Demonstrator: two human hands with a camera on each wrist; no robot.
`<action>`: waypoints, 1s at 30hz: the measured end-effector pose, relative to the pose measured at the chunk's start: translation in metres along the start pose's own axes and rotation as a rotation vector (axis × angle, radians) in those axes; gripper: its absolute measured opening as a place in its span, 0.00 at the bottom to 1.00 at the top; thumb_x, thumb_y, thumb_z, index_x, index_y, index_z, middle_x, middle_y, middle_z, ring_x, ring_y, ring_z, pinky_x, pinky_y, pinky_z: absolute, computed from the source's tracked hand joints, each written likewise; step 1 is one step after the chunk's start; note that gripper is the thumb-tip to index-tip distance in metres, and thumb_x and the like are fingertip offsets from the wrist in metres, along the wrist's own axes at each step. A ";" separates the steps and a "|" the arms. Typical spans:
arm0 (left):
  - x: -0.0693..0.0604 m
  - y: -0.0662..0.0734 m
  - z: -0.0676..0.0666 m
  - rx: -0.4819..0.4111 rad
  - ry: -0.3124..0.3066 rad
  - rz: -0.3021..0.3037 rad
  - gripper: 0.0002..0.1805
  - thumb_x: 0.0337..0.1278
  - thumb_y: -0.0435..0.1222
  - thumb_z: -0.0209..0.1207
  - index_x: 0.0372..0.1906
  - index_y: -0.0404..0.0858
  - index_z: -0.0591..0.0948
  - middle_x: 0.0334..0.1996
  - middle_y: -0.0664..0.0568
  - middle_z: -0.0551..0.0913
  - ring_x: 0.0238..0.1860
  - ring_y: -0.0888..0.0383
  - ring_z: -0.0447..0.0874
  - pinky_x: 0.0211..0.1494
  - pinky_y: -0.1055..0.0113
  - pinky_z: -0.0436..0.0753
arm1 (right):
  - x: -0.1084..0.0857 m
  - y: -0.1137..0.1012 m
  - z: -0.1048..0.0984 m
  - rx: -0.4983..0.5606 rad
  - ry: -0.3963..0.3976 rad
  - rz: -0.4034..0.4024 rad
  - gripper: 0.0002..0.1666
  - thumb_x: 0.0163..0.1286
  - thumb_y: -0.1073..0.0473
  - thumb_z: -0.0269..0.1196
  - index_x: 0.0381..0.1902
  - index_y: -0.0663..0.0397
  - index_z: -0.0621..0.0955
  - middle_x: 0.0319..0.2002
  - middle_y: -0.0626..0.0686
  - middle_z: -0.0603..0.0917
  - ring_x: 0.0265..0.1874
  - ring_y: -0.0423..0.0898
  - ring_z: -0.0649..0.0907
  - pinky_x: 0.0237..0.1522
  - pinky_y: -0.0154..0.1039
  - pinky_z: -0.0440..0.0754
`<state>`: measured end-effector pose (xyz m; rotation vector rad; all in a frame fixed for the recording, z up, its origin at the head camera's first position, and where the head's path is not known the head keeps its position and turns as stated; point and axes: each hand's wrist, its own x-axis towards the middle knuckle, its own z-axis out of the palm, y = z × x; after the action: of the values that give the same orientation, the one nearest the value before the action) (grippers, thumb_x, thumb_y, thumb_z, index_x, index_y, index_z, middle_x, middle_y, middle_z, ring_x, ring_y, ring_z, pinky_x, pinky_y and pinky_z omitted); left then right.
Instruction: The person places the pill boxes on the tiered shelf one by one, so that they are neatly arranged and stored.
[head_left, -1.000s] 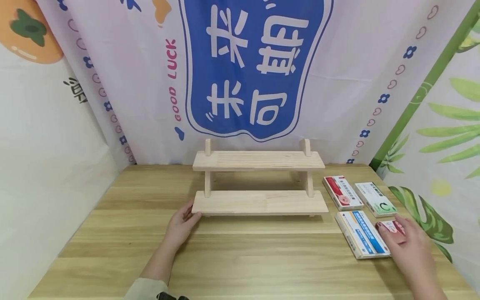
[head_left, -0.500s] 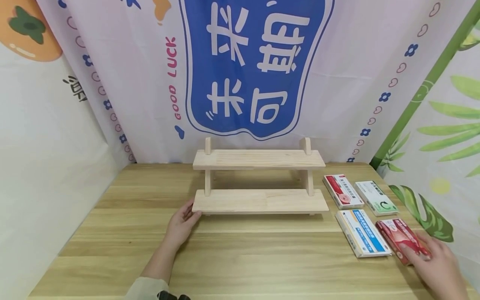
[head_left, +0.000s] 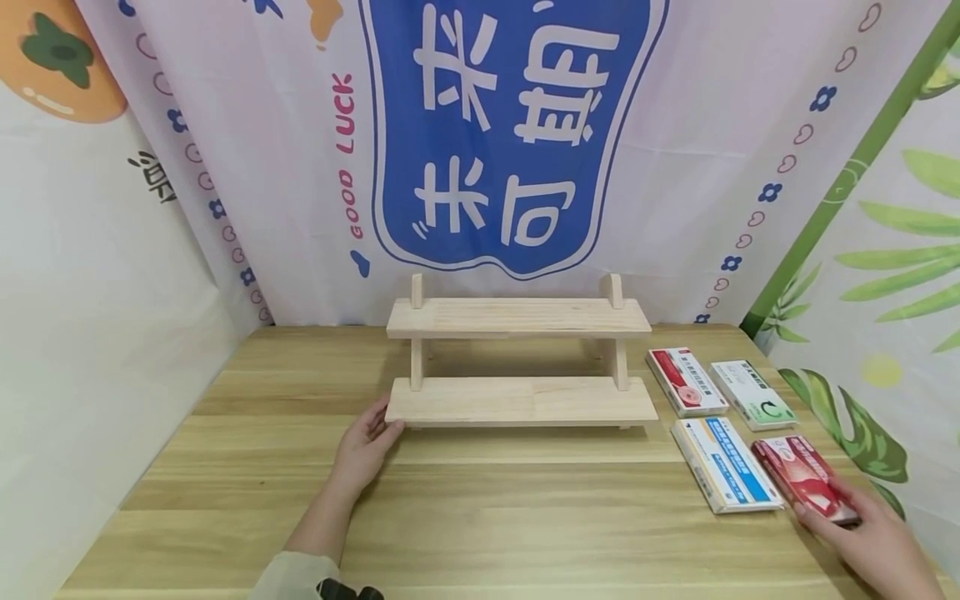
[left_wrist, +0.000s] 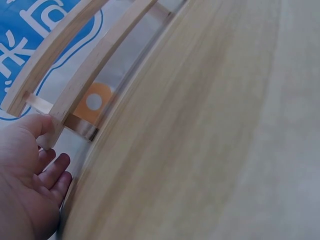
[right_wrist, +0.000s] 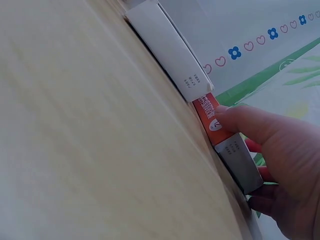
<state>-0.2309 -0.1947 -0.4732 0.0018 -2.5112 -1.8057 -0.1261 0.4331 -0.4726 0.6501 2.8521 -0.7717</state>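
A two-tier wooden shelf stands at the back middle of the table. My left hand grips the left end of its lower board, thumb at the front corner; the left wrist view shows the hand with its thumb against the board. On the right lies a red box, its near end pinched by my right hand. In the right wrist view the hand has its thumb on the red box's side and fingers round the far side.
Left of the red box lies a blue and white box. Behind them are a red and white box and a green and white box. A printed cloth hangs behind the wooden table.
My right hand has shifted right and toward the near edge, from over the red box to its near end, uncovering its top. The left hand stays on the shelf.
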 end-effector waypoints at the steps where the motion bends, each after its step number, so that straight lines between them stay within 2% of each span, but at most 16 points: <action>1: 0.000 0.000 0.000 -0.001 0.001 -0.001 0.33 0.69 0.36 0.56 0.73 0.32 0.60 0.73 0.36 0.63 0.73 0.43 0.63 0.77 0.52 0.65 | 0.000 -0.001 0.000 0.000 0.005 0.005 0.64 0.65 0.28 0.56 0.72 0.77 0.49 0.64 0.83 0.55 0.61 0.77 0.59 0.57 0.77 0.65; 10: 0.001 -0.002 0.000 -0.011 0.005 0.004 0.32 0.69 0.36 0.56 0.73 0.32 0.61 0.72 0.36 0.65 0.73 0.43 0.64 0.76 0.52 0.65 | -0.004 -0.007 -0.002 0.020 0.065 0.022 0.61 0.66 0.30 0.56 0.72 0.76 0.51 0.64 0.82 0.57 0.61 0.77 0.59 0.57 0.75 0.65; 22: -0.001 -0.002 -0.001 -0.003 0.003 0.008 0.32 0.68 0.38 0.57 0.73 0.33 0.62 0.72 0.37 0.65 0.72 0.43 0.64 0.76 0.52 0.65 | -0.008 -0.027 -0.014 0.014 0.200 -0.150 0.57 0.68 0.33 0.57 0.73 0.72 0.53 0.62 0.85 0.59 0.60 0.81 0.60 0.55 0.76 0.64; 27: -0.001 -0.002 0.000 -0.010 0.009 0.009 0.32 0.68 0.37 0.57 0.73 0.33 0.62 0.71 0.36 0.66 0.72 0.43 0.65 0.76 0.52 0.66 | -0.005 -0.044 -0.022 0.043 0.190 -0.198 0.55 0.68 0.34 0.58 0.75 0.67 0.52 0.65 0.84 0.57 0.62 0.81 0.58 0.55 0.78 0.62; 30: -0.001 -0.002 0.000 -0.009 0.014 0.013 0.32 0.68 0.36 0.58 0.72 0.33 0.62 0.71 0.36 0.66 0.72 0.43 0.65 0.76 0.51 0.66 | -0.002 -0.056 -0.028 0.024 0.185 -0.223 0.55 0.67 0.34 0.59 0.76 0.63 0.52 0.66 0.83 0.56 0.62 0.82 0.58 0.52 0.79 0.63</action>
<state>-0.2303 -0.1955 -0.4756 -0.0019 -2.4876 -1.8058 -0.1487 0.4033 -0.4228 0.4305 3.1281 -0.8163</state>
